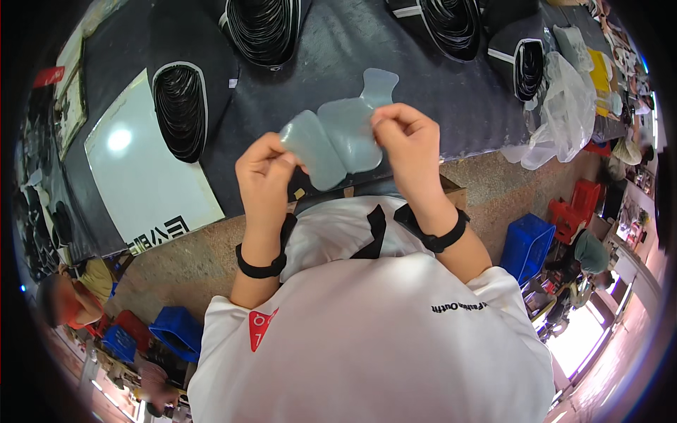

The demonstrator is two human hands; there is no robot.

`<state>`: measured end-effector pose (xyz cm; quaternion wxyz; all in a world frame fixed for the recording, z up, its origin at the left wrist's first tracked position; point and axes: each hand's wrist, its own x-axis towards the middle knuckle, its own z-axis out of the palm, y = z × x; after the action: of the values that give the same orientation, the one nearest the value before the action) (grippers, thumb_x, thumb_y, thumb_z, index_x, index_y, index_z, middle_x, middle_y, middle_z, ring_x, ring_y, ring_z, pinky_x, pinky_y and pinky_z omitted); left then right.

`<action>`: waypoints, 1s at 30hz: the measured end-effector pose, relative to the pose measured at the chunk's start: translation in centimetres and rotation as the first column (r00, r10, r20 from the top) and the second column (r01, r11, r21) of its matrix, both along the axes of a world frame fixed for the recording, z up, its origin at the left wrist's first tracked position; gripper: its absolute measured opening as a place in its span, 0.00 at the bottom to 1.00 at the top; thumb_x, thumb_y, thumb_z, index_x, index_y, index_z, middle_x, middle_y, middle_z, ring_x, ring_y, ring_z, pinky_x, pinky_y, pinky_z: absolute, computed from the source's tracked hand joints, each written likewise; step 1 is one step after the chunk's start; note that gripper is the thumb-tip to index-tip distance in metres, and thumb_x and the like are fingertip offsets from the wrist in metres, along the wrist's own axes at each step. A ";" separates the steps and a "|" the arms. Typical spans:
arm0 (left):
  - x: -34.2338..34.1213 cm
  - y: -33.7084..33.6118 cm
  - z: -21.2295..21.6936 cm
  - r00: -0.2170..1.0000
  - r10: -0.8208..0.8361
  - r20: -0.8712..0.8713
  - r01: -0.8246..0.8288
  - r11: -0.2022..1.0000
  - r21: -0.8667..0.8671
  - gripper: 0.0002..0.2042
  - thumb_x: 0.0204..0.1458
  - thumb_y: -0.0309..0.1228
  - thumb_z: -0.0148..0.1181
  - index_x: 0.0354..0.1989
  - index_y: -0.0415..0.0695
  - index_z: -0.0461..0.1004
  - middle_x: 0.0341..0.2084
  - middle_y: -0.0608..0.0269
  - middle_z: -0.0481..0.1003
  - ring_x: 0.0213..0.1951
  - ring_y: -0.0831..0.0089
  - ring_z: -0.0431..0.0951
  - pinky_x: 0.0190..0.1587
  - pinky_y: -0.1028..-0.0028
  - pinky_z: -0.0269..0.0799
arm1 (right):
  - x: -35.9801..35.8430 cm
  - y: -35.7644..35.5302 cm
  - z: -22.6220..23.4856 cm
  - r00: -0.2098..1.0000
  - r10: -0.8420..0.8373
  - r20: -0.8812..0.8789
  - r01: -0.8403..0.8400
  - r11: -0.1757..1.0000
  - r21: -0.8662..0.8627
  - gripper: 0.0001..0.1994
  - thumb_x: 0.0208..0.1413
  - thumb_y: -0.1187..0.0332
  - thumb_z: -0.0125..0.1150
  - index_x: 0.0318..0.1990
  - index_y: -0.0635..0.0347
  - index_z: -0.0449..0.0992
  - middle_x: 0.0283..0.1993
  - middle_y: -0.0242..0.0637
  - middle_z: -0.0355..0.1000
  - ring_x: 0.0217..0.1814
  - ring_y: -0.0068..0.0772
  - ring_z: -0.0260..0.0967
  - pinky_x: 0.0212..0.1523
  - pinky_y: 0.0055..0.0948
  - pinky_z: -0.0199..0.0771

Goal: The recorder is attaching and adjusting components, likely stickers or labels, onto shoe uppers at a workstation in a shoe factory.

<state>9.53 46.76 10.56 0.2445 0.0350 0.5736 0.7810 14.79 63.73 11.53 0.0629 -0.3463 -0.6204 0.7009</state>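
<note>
Both hands are raised over the white shirt: the left hand (264, 169) and right hand (409, 137), fingers curled, pinch a translucent pale-green, soft plastic sheet (338, 137) between them. Toward twelve o'clock, stacked black oval pieces (264, 28) lie on the dark worktable (465, 106).

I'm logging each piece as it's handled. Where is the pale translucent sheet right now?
In the head view, the pale translucent sheet is held up at centre between the left hand and right hand, above the dark table.

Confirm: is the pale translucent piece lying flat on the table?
No: both the left hand and right hand pinch the translucent piece, lifted.
</note>
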 end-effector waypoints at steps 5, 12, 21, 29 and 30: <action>-0.5 0.2 -1.8 0.996 0.027 0.086 -0.024 0.999 -0.037 0.05 0.48 0.20 0.44 0.24 0.36 0.68 0.21 0.63 0.71 0.24 0.80 0.71 0.31 0.80 0.70 | 0.5 1.3 -0.7 0.997 -0.072 -0.042 0.064 0.984 -0.164 0.04 0.48 0.78 0.52 0.30 0.70 0.72 0.21 0.29 0.69 0.22 0.15 0.64 0.24 0.14 0.63; -2.9 -1.4 -3.1 0.994 0.061 -0.091 -0.107 0.736 -0.668 0.07 0.47 0.24 0.49 0.21 0.36 0.68 0.18 0.62 0.71 0.22 0.73 0.73 0.28 0.75 0.70 | 0.9 3.6 -1.5 0.989 -0.132 -0.073 0.128 0.991 -0.045 0.05 0.48 0.76 0.57 0.32 0.69 0.71 0.23 0.28 0.69 0.26 0.13 0.64 0.28 0.12 0.64; -3.2 -0.1 -1.9 0.939 -0.240 -0.245 -0.206 0.178 -0.962 0.14 0.45 0.31 0.60 0.37 0.37 0.67 0.30 0.49 0.72 0.33 0.53 0.73 0.37 0.65 0.68 | 1.7 2.9 -1.2 0.999 0.020 0.041 -0.030 0.966 0.259 0.08 0.49 0.71 0.60 0.31 0.69 0.73 0.23 0.29 0.70 0.24 0.12 0.61 0.27 0.13 0.62; -6.3 2.6 -3.7 0.477 -0.659 -0.581 -0.389 0.434 -0.812 0.25 0.41 0.28 0.61 0.50 0.38 0.64 0.47 0.55 0.66 0.51 0.60 0.64 0.50 0.64 0.61 | 2.2 4.1 -1.4 0.995 0.093 0.033 -0.097 0.984 0.148 0.15 0.49 0.71 0.59 0.43 0.69 0.66 0.29 0.36 0.72 0.31 0.20 0.69 0.29 0.21 0.70; -6.3 2.8 -4.1 0.496 -0.655 -0.570 -0.405 0.406 -0.819 0.23 0.41 0.29 0.61 0.47 0.39 0.65 0.46 0.56 0.67 0.50 0.61 0.65 0.49 0.64 0.60 | 2.1 4.2 -1.4 0.990 0.131 0.045 -0.137 0.896 0.422 0.16 0.47 0.71 0.61 0.43 0.67 0.68 0.31 0.35 0.72 0.31 0.19 0.68 0.30 0.19 0.68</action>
<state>3.19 49.59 6.42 -0.0264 0.3307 0.9257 0.1819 16.88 67.97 10.12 0.0833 -0.2864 -0.7806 0.5493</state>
